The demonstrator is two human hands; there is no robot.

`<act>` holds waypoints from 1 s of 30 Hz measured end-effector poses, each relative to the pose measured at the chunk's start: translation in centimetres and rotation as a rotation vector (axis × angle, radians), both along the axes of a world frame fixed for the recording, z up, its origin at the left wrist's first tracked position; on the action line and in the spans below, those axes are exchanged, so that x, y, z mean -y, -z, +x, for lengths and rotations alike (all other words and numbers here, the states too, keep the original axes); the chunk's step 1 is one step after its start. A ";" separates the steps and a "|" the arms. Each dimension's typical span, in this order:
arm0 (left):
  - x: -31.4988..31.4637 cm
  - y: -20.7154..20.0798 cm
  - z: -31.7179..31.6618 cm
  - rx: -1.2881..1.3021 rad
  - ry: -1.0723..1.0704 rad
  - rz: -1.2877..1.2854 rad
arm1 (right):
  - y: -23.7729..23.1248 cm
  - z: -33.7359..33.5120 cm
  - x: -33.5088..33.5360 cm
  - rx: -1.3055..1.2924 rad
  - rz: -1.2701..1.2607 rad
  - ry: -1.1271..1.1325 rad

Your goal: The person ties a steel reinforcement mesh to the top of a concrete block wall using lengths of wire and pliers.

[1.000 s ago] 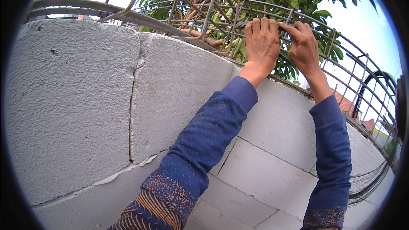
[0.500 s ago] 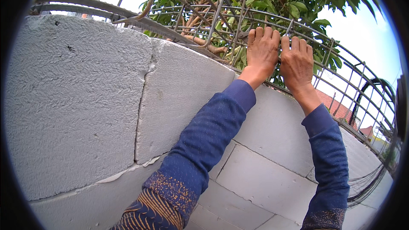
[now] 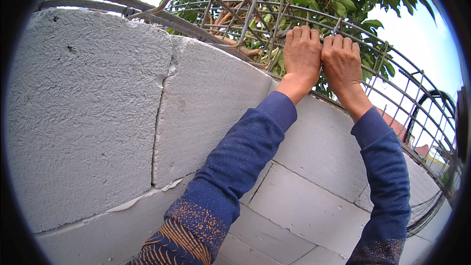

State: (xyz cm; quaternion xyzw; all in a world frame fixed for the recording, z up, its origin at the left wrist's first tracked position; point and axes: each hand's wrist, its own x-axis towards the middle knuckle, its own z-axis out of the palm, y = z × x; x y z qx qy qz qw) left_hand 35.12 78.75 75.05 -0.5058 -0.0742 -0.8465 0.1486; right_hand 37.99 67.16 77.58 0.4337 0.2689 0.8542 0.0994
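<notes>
Both arms reach up in navy sleeves to a steel rebar cage (image 3: 407,93) lying along the top of a grey block wall (image 3: 211,88). My left hand (image 3: 301,55) is closed over a bar of the cage, its fingertips hidden on the far side. Right beside it, nearly touching, my right hand (image 3: 342,64) is closed over the cage in the same way, thumb out of sight. A small dark metal piece (image 3: 281,33) sticks out next to my left fingers; what it is I cannot tell.
Leafy branches (image 3: 338,0) grow behind and through the cage. Bent stirrup rods (image 3: 251,12) rise left of my hands. A black cable coil (image 3: 431,95) hangs on the cage at the right, with loose thin cables (image 3: 427,211) below. A red tiled roof (image 3: 392,121) stands beyond.
The view has tilted slightly, so the wall sits a little higher. My right wrist and forearm have shifted slightly right and up, and the right knuckles sit closer to my left hand.
</notes>
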 end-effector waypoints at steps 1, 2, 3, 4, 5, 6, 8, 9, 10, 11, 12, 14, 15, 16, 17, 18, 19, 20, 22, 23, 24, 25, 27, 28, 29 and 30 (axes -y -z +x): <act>0.1 1.0 -0.3 0.077 -0.025 -0.027 | -0.2 -0.1 0.0 -0.020 -0.030 0.024; 0.4 2.1 -0.7 0.155 -0.050 -0.048 | -0.7 -0.2 0.5 -0.016 -0.069 0.036; 0.7 3.8 -1.1 0.104 0.009 -0.063 | -1.0 -0.1 0.5 -0.056 -0.078 0.076; 1.2 5.6 -2.1 0.063 0.059 -0.075 | -1.7 -0.6 0.7 -0.067 -0.106 0.083; 1.2 7.3 -2.6 0.017 0.112 -0.092 | -2.2 -1.0 0.8 -0.084 -0.139 0.093; 1.0 8.4 -2.9 -0.065 0.185 -0.123 | -2.8 -1.5 0.7 -0.095 -0.163 0.110; 0.4 9.8 -3.5 -0.142 0.167 -0.112 | -5.1 -4.2 0.8 -0.154 -0.245 0.086; 0.1 10.4 -3.6 -0.186 0.165 -0.107 | -6.1 -6.0 1.1 -0.193 -0.377 0.106; 0.0 10.9 -3.6 -0.167 0.181 -0.044 | -6.8 -7.7 1.6 -0.126 -0.421 0.171; 0.7 10.9 -2.8 -0.179 0.211 -0.023 | -10.5 -4.8 2.0 -0.014 -0.453 0.275; -0.4 11.1 -3.4 -0.191 0.198 -0.034 | -8.6 -10.0 1.3 -0.328 -0.377 0.389; -0.7 11.1 -3.9 -0.196 0.199 -0.023 | -10.1 -10.8 1.2 -0.364 -0.451 0.310; -0.6 11.2 -3.9 -0.213 0.217 -0.025 | -10.8 -11.1 0.9 -0.406 -0.435 0.360; -0.7 11.2 -3.9 -0.221 0.230 -0.026 | -11.0 -11.4 0.8 -0.425 -0.451 0.350; -0.9 11.2 -3.9 -0.231 0.243 -0.028 | -11.0 -11.7 0.8 -0.443 -0.467 0.340; -1.0 11.1 -3.9 -0.222 0.240 -0.017 | -11.2 -11.6 0.8 -0.462 -0.483 0.329; -1.0 11.1 -3.7 -0.219 0.238 -0.006 | -12.0 -9.8 0.9 -0.519 -0.524 0.215; -0.8 11.2 -3.4 -0.217 0.237 0.006 | -13.3 -7.0 1.0 -0.574 -0.562 0.098; -1.0 11.2 -3.4 -0.252 0.222 0.008 | -12.1 -7.8 1.0 -0.611 -0.410 0.057; -1.0 11.1 -3.7 -0.262 0.216 0.004 | -10.9 -8.4 1.6 -0.507 -0.424 0.084; -1.1 10.7 -3.9 -0.244 0.215 0.004 | -10.7 -8.4 1.6 -0.440 -0.385 0.116; -1.0 11.0 -3.8 -0.254 0.216 -0.001 | -9.8 -7.5 1.6 -0.400 -0.351 0.143; -0.7 11.6 -3.8 -0.254 0.225 -0.019 | -8.6 -6.1 1.6 -0.298 -0.368 0.116; -0.6 11.5 -3.8 -0.236 0.235 -0.023 | -8.1 -6.2 2.0 -0.238 -0.366 0.107; -0.4 11.4 -3.9 -0.218 0.246 -0.026 | -7.6 -6.1 2.3 -0.238 -0.323 0.134; -0.1 11.2 -3.8 -0.202 0.244 -0.044 | -6.9 -6.0 2.4 -0.237 -0.281 0.162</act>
